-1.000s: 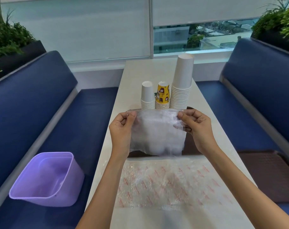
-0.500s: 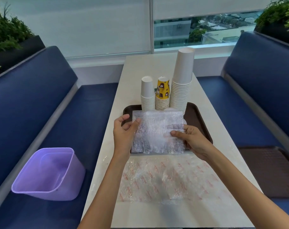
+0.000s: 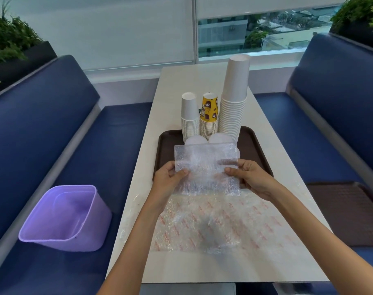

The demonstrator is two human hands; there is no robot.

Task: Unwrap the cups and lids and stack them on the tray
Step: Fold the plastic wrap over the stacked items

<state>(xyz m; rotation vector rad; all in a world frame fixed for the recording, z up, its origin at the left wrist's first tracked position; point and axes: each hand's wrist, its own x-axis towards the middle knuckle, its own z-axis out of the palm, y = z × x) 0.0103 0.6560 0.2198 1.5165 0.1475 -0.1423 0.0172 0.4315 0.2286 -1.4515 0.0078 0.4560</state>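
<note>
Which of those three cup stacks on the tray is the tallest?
The plain white stack at the right end of the row; it rises well above the short white stack and the yellow printed stack.

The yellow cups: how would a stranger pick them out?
Find the white table between two blue benches, then the brown tray on it. Three stacks of upturned cups stand at its far edge. The middle stack has a yellow top cup with brown pictures; the short stack and the tall stack beside it are plain white.

surface: white table | middle: brown tray | near end: red-printed wrap sheet lying flat
</note>
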